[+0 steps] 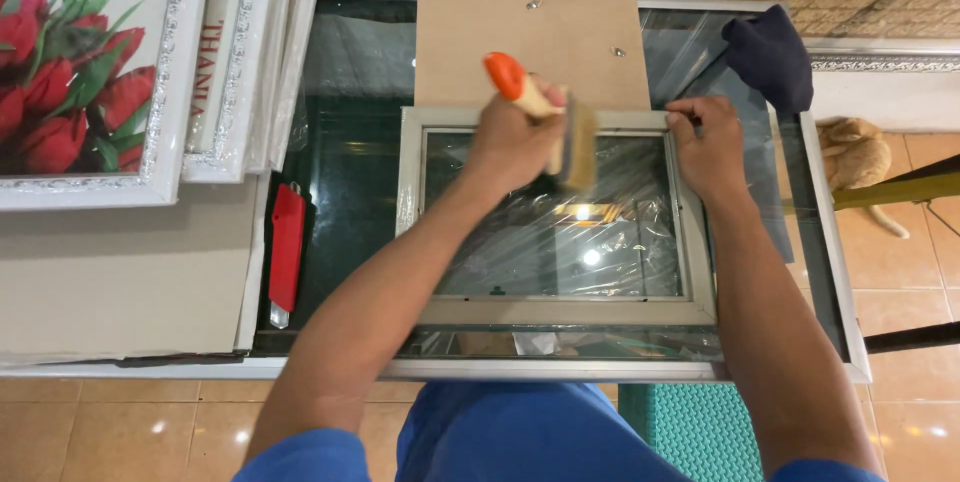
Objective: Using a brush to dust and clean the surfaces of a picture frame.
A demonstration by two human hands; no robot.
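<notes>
A red cutter (287, 247) and stacked pictures (240, 62) lie left on the glass desk (350, 182); a board (530, 42) sits behind the frame (555, 312). The left hand (515, 142) grips a brush (560, 137) over the frame's top; the right hand (708, 147) pinches its corner.

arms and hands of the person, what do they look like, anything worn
Both arms are bare from above the elbow down to the left hand and right hand. Short blue sleeves show at the bottom edge. No gloves; no watch or rings are visible.

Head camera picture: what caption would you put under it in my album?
Left hand brushing a frame with a brush while the right hand steadies it.
</notes>
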